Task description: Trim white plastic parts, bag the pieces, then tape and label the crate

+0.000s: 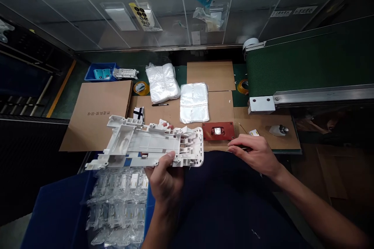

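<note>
Housing (154,142), white, clasped between left fingers (167,159)

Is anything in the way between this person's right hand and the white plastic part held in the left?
Nothing visible blocks the gap between the right hand and the white plastic part in the left hand. The red block lies beyond that gap, not across it.

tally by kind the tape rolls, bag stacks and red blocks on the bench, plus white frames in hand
Tape rolls: 2
Plastic bag stacks: 2
Red block: 1
White frame in the left hand: 1
Total: 6
</note>
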The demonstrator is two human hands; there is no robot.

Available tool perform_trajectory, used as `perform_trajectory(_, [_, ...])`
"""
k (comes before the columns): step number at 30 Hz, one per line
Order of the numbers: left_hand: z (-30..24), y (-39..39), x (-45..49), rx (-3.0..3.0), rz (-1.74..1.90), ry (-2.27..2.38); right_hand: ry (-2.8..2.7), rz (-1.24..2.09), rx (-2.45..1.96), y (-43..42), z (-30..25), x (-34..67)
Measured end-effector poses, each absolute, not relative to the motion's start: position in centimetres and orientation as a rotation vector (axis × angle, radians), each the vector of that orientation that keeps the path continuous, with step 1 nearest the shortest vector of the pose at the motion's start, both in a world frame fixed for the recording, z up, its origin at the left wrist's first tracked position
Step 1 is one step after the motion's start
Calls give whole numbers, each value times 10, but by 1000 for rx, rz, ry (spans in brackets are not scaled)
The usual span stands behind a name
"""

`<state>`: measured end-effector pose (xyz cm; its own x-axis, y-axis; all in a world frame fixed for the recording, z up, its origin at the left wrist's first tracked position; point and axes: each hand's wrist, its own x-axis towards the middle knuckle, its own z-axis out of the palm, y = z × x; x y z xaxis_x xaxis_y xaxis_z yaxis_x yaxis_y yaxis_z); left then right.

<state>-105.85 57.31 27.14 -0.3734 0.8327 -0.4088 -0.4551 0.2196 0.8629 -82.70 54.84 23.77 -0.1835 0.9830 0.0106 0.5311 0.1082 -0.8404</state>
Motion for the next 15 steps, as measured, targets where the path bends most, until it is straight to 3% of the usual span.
perform_trajectory(8, [276, 577, -1065, 287, 1267, 1075, -2386, 667, -1837, 547, 226, -800])
perform_trajectory(15, [276, 570, -1072, -76, 545, 536, -2537, 561, -1416, 583, 277, -771])
